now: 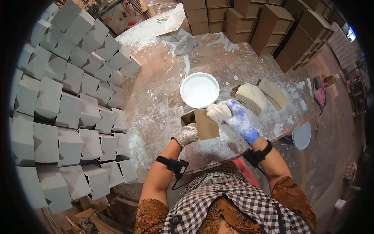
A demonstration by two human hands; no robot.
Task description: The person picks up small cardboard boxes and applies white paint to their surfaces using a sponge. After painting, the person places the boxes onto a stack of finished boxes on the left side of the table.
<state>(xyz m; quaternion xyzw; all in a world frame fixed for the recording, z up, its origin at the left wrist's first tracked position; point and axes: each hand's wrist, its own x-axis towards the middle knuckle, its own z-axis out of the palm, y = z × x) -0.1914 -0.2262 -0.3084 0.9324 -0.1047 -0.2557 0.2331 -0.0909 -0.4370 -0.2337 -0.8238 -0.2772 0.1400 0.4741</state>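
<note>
A small brown box with an open side stands tilted at the near middle of the table. My left hand, in a whitish work glove, reaches into the box's opening and holds it from inside; its fingertips are hidden there. My right hand, in a blue glove smeared with white, is closed around a cream-coloured, sponge-like pad. The pad is at the box's upper right corner, and I cannot tell whether it touches. Just beyond them sits a round white bowl of white liquid.
Pale grey-white boxes are stacked high on the left. Brown boxes are stacked at the far right. Two thick cream-coloured pads lie right of the bowl. A crumpled cloth lies farther back. A bucket stands beyond the table's right edge.
</note>
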